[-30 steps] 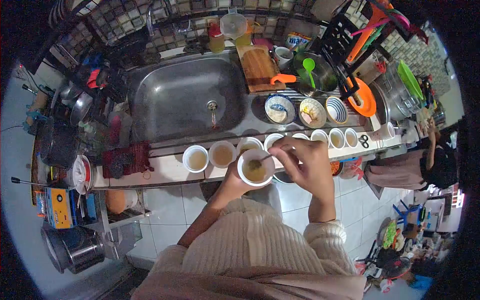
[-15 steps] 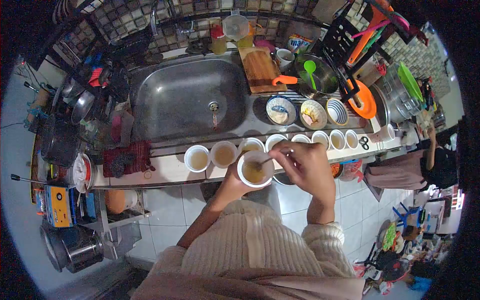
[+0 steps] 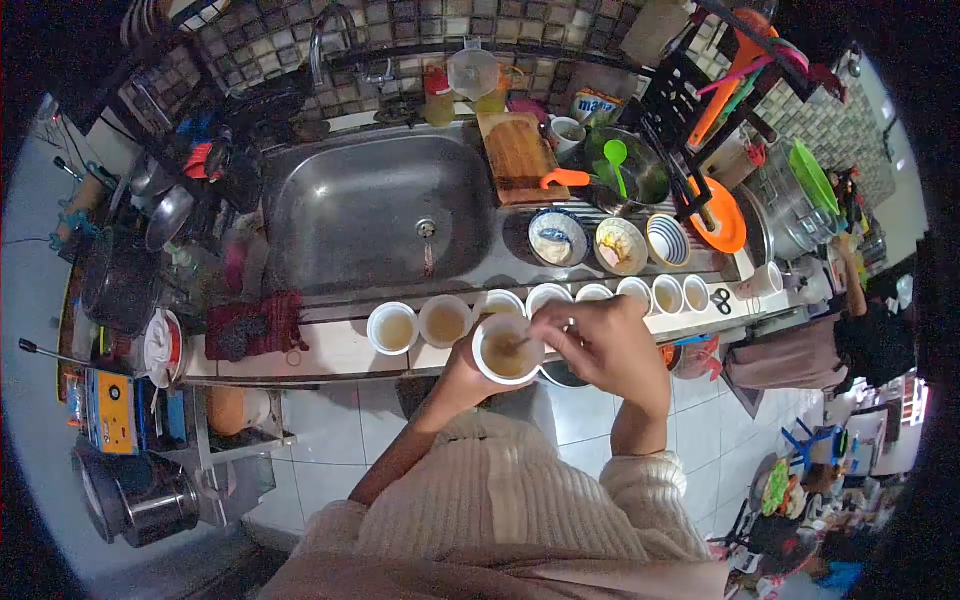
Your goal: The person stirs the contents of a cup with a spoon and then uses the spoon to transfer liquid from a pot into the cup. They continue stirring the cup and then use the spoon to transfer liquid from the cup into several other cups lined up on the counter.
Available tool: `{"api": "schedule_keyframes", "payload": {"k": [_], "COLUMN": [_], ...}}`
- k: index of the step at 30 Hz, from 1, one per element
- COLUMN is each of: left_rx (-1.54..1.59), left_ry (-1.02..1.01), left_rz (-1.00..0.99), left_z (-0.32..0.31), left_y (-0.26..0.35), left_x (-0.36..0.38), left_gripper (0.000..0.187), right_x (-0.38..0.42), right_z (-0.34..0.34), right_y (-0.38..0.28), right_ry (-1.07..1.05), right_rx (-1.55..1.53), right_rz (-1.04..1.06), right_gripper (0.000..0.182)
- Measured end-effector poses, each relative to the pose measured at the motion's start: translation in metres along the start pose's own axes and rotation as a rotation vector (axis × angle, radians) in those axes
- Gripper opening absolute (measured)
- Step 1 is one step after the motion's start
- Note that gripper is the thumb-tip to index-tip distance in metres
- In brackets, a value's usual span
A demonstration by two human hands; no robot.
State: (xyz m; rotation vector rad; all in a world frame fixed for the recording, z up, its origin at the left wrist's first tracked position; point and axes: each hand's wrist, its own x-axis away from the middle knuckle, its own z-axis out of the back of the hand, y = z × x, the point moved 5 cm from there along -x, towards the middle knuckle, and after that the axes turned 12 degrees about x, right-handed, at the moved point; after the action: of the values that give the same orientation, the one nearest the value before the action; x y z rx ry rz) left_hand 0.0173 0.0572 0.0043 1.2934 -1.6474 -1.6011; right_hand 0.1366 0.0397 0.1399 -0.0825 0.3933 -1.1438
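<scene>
My left hand [image 3: 462, 374] is wrapped round a white cup [image 3: 482, 366] of cloudy yellowish-brown liquid, in front of the counter edge. Over its right side, my right hand [image 3: 615, 350] pinches a spoon [image 3: 522, 343] whose lower end dips into the liquid. Most of the spoon's handle is hidden by the fingers. Behind both hands stands a row of several similar cups on the counter's front strip, among them a left-end cup [image 3: 393, 328] and a neighbouring cup [image 3: 446, 321], both with brownish liquid. My right hand partly covers cups in the middle of the row.
Behind the row lie a steel sink [image 3: 340, 215], a wooden cutting board [image 3: 517, 160], a pot [image 3: 650, 180] with a green spoon, and patterned bowls [image 3: 557, 238]. Black-handled scissors [image 3: 721, 300] rest right of the cups. A person [image 3: 790, 350] is at the far right.
The view has shifted slightly. The held cup sits a little lower, and the spoon and right hand have moved slightly within and over it. Both hands keep their hold.
</scene>
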Motion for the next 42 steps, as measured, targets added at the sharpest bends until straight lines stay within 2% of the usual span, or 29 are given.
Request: {"api": "schedule_keyframes", "payload": {"k": [2, 4, 5, 6, 8, 9, 12, 15, 17, 19, 20, 22, 23, 24, 26, 27, 28, 30, 31, 32, 34, 36, 38, 42], "left_rx": [0.049, -0.002, -0.052, -0.051, -0.066, -0.067, -0.051, 0.031, 0.009, -0.01, -0.014, -0.018, -0.027, -0.035, -0.045, -0.056, -0.056, 0.02, 0.02, -0.003, -0.026, 0.025, -0.002, -0.001], "left_ry": [-0.045, -0.065, -0.087, -0.087, -0.114, -0.114, -0.126, -0.094, -0.055, -0.016, -0.021, -0.026, -0.021, -0.016, -0.01, -0.004, -0.003, 0.03, 0.03, 0.039, 0.047, 0.004, 0.008, 0.001], "left_rz": [0.049, 0.019, -0.01, -0.01, 0.051, 0.051, 0.0, 0.107, 0.062, 0.022, 0.016, 0.008, -0.016, -0.039, -0.006, 0.023, 0.023, 0.016, 0.017, 0.015, 0.011, -0.004, -0.009, 0.014], "left_z": [-0.004, -0.002, -0.003, -0.004, -0.006, -0.006, -0.006, -0.005, -0.005, -0.004, -0.004, -0.004, -0.004, -0.004, -0.002, -0.001, -0.002, -0.003, -0.002, -0.001, 0.0, -0.003, -0.001, -0.002], "left_y": [0.003, -0.002, -0.003, -0.003, -0.004, -0.004, -0.007, -0.009, -0.006, -0.002, 0.001, 0.0, -0.003, -0.003, -0.003, -0.003, -0.003, -0.003, -0.002, -0.001, -0.001, -0.006, -0.005, -0.001], "left_x": [-0.001, -0.001, 0.001, 0.001, 0.001, 0.0, -0.001, -0.001, -0.002, 0.0, -0.001, -0.002, -0.002, -0.002, -0.001, -0.001, -0.001, -0.001, -0.001, -0.002, -0.002, -0.002, -0.002, -0.004], "left_gripper": [0.062, 0.068, 0.075, 0.075, 0.074, 0.074, 0.073, 0.073, 0.067, 0.06, 0.06, 0.06, 0.06, 0.06, 0.06, 0.06, 0.06, 0.06, 0.06, 0.06, 0.06, 0.059, 0.059, 0.058], "right_x": [0.001, 0.001, 0.002, 0.002, 0.003, 0.003, 0.003, 0.006, 0.005, 0.003, 0.003, 0.002, 0.001, 0.002, 0.003, 0.003, 0.002, 0.001, 0.001, 0.002, 0.003, 0.002, 0.002, 0.009], "right_z": [-0.003, 0.003, 0.002, 0.004, 0.0, 0.0, 0.003, 0.002, 0.002, 0.0, 0.001, 0.001, 0.003, 0.003, 0.001, 0.001, 0.0, 0.003, 0.005, 0.005, -0.001, -0.001, 0.001, 0.002], "right_y": [-0.002, 0.001, 0.006, 0.009, 0.003, 0.002, 0.01, 0.007, 0.006, 0.015, 0.016, 0.007, 0.007, 0.007, 0.012, 0.008, 0.007, 0.005, 0.01, 0.012, 0.012, 0.008, 0.017, 0.014], "right_ry": [0.004, 0.222, 0.167, 0.167, 0.038, 0.039, 0.138, 0.113, 0.103, 0.072, 0.072, 0.023, 0.128, 0.128, 0.088, 0.068, 0.068, 0.184, 0.155, 0.152, -0.003, -0.004, 0.11, 0.06], "right_rx": [-0.091, -0.257, -0.134, -0.134, -0.04, -0.04, -0.152, -0.196, -0.217, -0.139, -0.139, -0.167, -0.235, -0.236, -0.013, -0.056, -0.056, -0.281, -0.235, -0.236, -0.172, -0.188, -0.287, -0.252], "right_rz": [0.06, -0.005, -0.131, -0.131, 0.087, 0.088, -0.142, -0.05, -0.005, -0.171, -0.171, 0.044, 0.013, 0.013, -0.096, 0.028, 0.029, 0.006, -0.114, -0.114, 0.01, 0.015, -0.192, -0.043], "right_gripper": [0.011, 0.016, 0.017, 0.017, 0.012, 0.012, 0.019, 0.018, 0.017, 0.017, 0.017, 0.013, 0.012, 0.012, 0.011, 0.011, 0.011, 0.011, 0.011, 0.011, 0.014, 0.014, 0.014, 0.015]}}
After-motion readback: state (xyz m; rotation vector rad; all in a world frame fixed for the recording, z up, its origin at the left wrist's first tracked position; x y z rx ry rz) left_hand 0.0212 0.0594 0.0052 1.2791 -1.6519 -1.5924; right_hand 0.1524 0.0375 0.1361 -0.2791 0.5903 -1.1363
